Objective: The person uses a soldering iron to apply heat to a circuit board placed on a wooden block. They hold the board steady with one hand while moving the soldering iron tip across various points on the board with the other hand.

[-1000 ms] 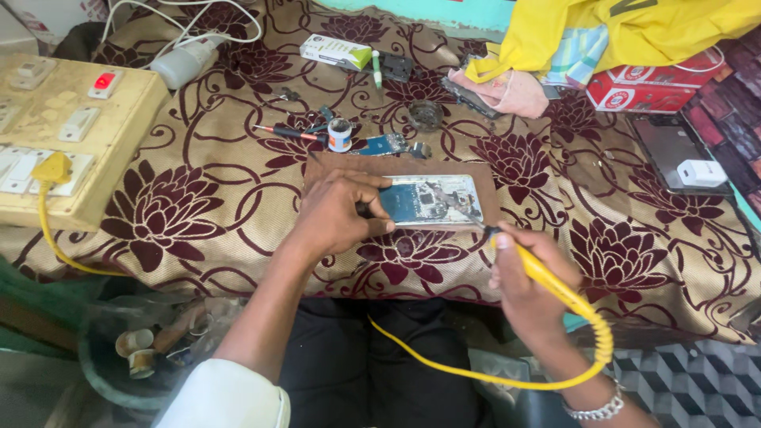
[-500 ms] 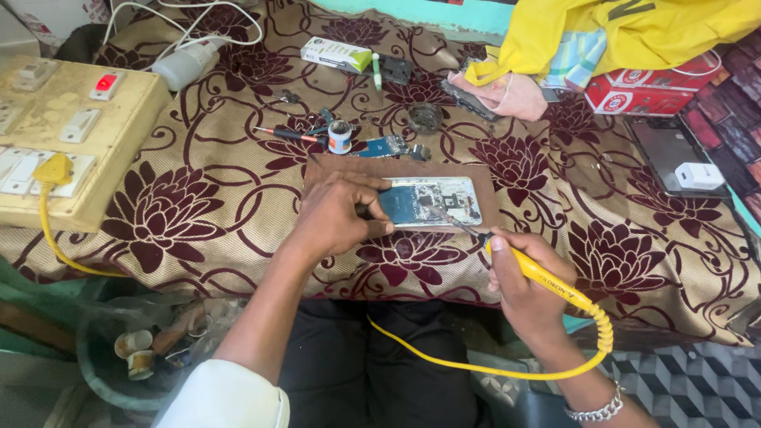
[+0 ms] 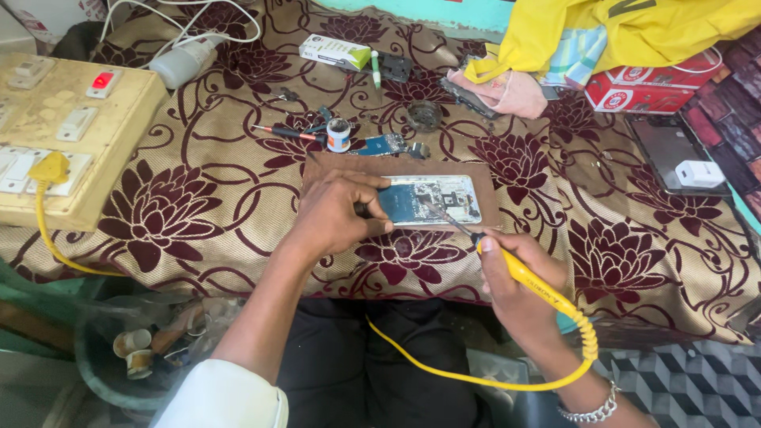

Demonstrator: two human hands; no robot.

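1. 1 opened phone [image 3: 432, 200] lies on 1 brown mat [image 3: 485, 181], near the front edge of the flowered cloth [image 3: 198, 182].
2. 1 left hand [image 3: 337, 214] rests curled at the phone's left end, fingertips pressing it down against the mat.
3. 1 right hand [image 3: 519, 281] is wrapped around 1 yellow soldering iron [image 3: 523, 273]; its metal tip reaches onto the phone's board. 1 yellow coiled cord [image 3: 476, 372] runs from the iron down past the wrist.
4. Just behind the mat lie 1 small pot with a blue label [image 3: 338, 135], 1 red-handled screwdriver [image 3: 285, 132] and 1 blue circuit piece [image 3: 384, 145].
5. 1 cream switchboard [image 3: 71, 143] stands well to the left, with 1 yellow plug [image 3: 49, 168] in it.
6. 1 green bin [image 3: 119, 372] below the bench holds 2 pale cylindrical pieces [image 3: 133, 351] among other scraps too unclear to count.
7. 1 red box [image 3: 650, 87] sits at the far right under yellow fabric [image 3: 634, 32].
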